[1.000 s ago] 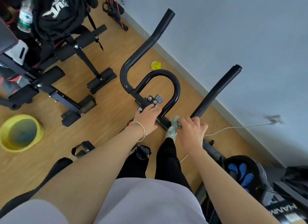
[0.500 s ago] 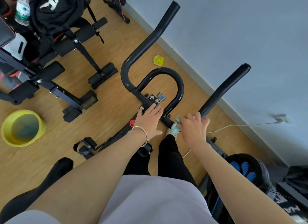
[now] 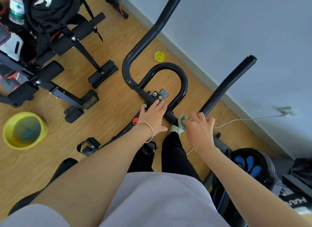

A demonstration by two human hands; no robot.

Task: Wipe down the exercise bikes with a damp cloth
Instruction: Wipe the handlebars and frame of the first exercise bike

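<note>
The black handlebar (image 3: 183, 84) of an exercise bike fills the middle of the head view, with a curved loop and two long bars reaching toward the wall. My left hand (image 3: 154, 116) rests flat on the handlebar's bolted centre bracket (image 3: 156, 95), fingers straight. My right hand (image 3: 198, 127) grips a small pale green cloth (image 3: 182, 122) and presses it against the bar at the base of the right arm. Most of the cloth is hidden under my fingers.
A yellow basin (image 3: 24, 130) holding water sits on the wooden floor at the left. A black weight bench (image 3: 55, 69) with a bottle (image 3: 16, 8) and dark clothing stands behind it. A white cable (image 3: 236, 121) runs to the wall. Another machine (image 3: 249, 166) is at the lower right.
My left hand has slid a little further along the bracket toward the bolts. My right hand with the cloth has shifted slightly on the bar. The camera has moved closer.
</note>
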